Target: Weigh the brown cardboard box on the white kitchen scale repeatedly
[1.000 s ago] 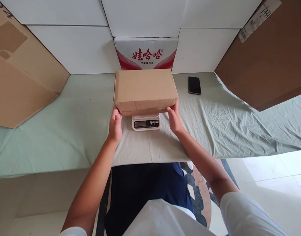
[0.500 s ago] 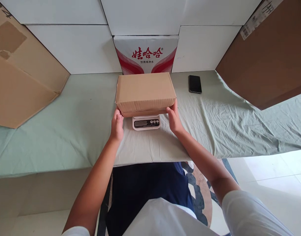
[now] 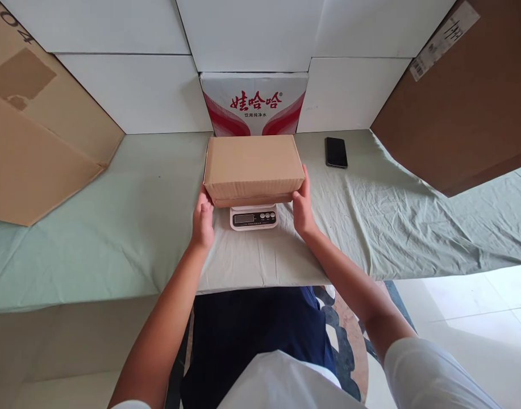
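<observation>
A brown cardboard box (image 3: 254, 162) is over a white digital kitchen scale (image 3: 254, 218), covering the scale's platform. I cannot tell whether the box rests its weight on the platform. Only the scale's front, with a grey display and several buttons, shows below the box. My left hand (image 3: 203, 220) grips the box's near left corner, its thumb at the front and its fingers partly hidden along the side. At the near right corner, my right hand (image 3: 303, 207) holds the box the same way, fingers along the right side.
A black phone (image 3: 336, 153) lies on the green cloth (image 3: 158, 227) at the right. Behind the box stands a white and red carton (image 3: 255, 105). Large cardboard panels flank the table, one left (image 3: 42, 147) and one right (image 3: 465, 108). The table's front edge is close to me.
The whole view has shifted slightly, so everything appears a little lower. Both hands stay at the box's corners, with the box still over the scale.
</observation>
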{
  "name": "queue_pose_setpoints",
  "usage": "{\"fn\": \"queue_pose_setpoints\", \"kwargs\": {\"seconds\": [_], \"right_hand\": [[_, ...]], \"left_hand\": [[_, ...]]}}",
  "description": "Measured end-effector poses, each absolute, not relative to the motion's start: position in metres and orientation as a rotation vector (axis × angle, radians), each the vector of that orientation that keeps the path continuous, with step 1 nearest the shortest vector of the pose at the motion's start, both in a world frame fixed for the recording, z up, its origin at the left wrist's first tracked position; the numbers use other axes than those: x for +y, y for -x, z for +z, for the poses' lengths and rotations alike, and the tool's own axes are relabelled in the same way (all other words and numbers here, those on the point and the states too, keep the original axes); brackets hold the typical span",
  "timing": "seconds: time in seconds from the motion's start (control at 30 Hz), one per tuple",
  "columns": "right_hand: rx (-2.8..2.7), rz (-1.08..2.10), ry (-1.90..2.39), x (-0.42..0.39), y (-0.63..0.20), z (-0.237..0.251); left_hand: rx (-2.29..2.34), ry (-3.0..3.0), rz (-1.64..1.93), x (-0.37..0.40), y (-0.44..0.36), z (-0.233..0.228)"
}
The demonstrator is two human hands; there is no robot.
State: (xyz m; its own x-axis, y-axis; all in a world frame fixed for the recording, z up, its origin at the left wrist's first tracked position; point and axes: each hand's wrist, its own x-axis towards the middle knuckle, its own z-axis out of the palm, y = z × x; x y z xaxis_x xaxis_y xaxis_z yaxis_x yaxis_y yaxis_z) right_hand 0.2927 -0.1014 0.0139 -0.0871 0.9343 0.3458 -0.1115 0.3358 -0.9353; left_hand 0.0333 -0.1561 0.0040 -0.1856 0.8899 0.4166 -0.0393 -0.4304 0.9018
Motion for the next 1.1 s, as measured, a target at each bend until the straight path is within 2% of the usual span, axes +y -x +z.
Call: {"fn": "queue_pose_setpoints", "kwargs": {"seconds": [0.17, 1.1], "right_hand": [[-1.236, 1.006, 0.817, -0.098, -0.305, 0.025], [-1.299, 1.008, 0.861, -0.094, -0.306, 0.012]], "left_hand": [[1.132, -1.381, 1.817, -0.152, -0.018, 0.003], [1.133, -1.345, 1.744, -0.151, -0.019, 0.003]]}}
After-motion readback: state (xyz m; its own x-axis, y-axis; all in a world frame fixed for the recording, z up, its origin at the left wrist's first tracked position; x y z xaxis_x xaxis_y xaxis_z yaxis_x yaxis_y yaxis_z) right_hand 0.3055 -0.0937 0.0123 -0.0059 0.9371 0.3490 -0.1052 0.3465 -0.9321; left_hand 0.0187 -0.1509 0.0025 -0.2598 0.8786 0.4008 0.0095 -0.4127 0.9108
